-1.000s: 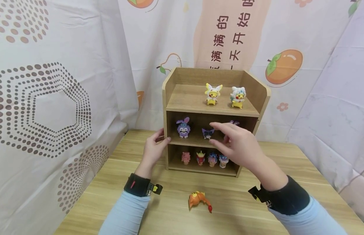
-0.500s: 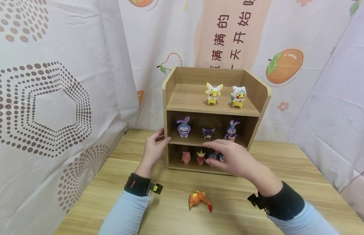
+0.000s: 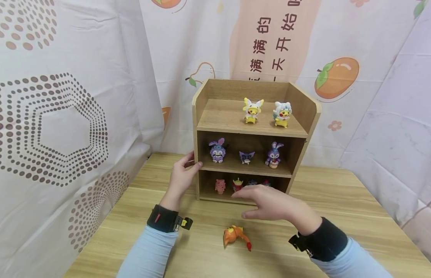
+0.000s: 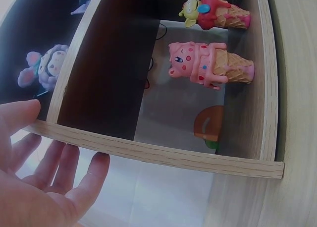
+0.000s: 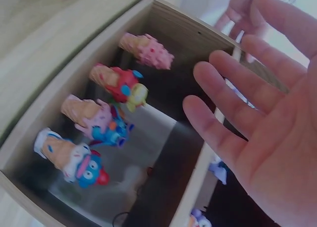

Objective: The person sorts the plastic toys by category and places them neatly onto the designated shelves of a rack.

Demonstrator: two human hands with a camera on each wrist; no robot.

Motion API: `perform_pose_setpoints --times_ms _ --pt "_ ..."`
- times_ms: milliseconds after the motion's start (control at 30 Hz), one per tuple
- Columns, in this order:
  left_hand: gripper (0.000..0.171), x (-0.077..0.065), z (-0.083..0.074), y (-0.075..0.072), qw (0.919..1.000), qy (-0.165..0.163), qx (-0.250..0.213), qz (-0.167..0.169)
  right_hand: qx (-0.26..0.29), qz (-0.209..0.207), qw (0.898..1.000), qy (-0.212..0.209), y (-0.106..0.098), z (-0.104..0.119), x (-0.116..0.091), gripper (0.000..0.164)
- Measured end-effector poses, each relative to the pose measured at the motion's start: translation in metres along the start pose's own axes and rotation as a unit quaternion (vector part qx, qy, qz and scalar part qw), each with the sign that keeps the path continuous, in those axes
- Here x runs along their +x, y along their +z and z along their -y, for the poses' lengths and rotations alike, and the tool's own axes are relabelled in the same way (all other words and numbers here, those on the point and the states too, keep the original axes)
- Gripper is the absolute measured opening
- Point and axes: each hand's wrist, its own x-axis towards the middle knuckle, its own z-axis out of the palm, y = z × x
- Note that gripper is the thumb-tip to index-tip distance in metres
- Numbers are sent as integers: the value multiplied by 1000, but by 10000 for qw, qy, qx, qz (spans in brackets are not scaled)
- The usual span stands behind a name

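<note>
My left hand (image 3: 182, 175) holds the left side panel of a small wooden shelf (image 3: 251, 132); the left wrist view shows the thumb at the panel's front edge and the fingers (image 4: 94, 180) along its outer face. My right hand (image 3: 271, 202) hovers in front of the lowest compartment, fingers apart and holding nothing. Below it on the table lies an orange figurine (image 3: 233, 234) with a red-tipped tail, on its side. Ice-cream-cone figurines stand in the bottom compartment: a pink one (image 4: 198, 63), a red one (image 5: 119, 83), a blue-and-pink one (image 5: 101, 122) and a white-and-blue one (image 5: 72, 157).
Two yellow-and-white figurines (image 3: 251, 111) stand on the top level. In the middle compartment are a purple rabbit figurine (image 3: 273, 155), a small dark purple one (image 3: 246, 157) and a fluffy purple one (image 3: 217, 150). A patterned curtain (image 3: 69, 116) hangs beside the wood-grain table (image 3: 326, 193).
My right hand has moved down and slightly left, from the middle compartment to just above the orange figurine. The left hand stays at the side panel.
</note>
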Motion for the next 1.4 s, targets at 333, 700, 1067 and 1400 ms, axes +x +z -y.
perform_pose_setpoints --times_ms 333,700,1067,1400 --pt "52 1 2 1 9999 4 -103 -35 515 849 9951 1 23 -10 13 53" --pt "53 4 9 2 9999 -112 -99 -62 878 1534 9843 -28 41 -14 26 53" --pt "54 15 40 1 9997 95 -188 -154 1011 1934 9759 39 61 -20 36 63" --pt "54 14 39 2 9997 77 -162 -160 1152 2218 9681 -154 72 -18 43 59"
